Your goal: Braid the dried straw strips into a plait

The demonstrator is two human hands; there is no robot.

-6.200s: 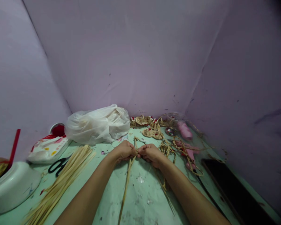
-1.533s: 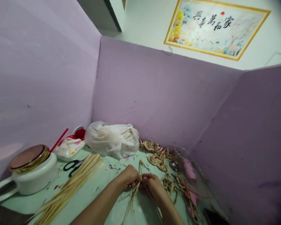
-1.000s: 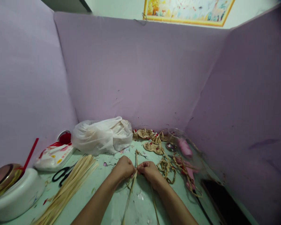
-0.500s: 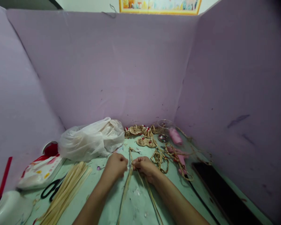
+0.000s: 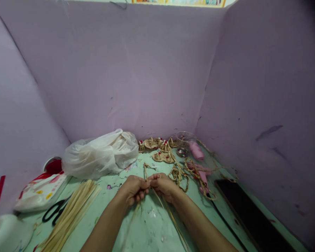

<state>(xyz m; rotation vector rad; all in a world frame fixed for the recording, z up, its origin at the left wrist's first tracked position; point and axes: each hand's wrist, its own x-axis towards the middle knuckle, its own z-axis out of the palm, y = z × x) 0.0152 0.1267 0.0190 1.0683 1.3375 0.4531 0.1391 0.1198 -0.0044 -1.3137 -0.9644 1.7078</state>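
My left hand (image 5: pixel 133 188) and my right hand (image 5: pixel 163 183) meet at the middle of the green table (image 5: pixel 152 227), fingers pinched closed on a thin braid of straw strands (image 5: pixel 146 170). The braided end sticks up and away from my fingers. Loose strand tails (image 5: pixel 170 217) trail back toward me between my forearms.
A bundle of straw strips (image 5: pixel 70 213) lies at the left beside black scissors (image 5: pixel 54 210). A white plastic bag (image 5: pixel 101 154) sits behind. Finished woven pieces (image 5: pixel 160 150), braided cords (image 5: pixel 181 173), a pink glue gun (image 5: pixel 201 175) and a pink spool (image 5: pixel 196 151) lie right. Purple panels wall the table.
The camera has tilted down, hiding most of the wall picture. My hands have shifted slightly toward me on the braid, and the left-hand strand tail has swung.
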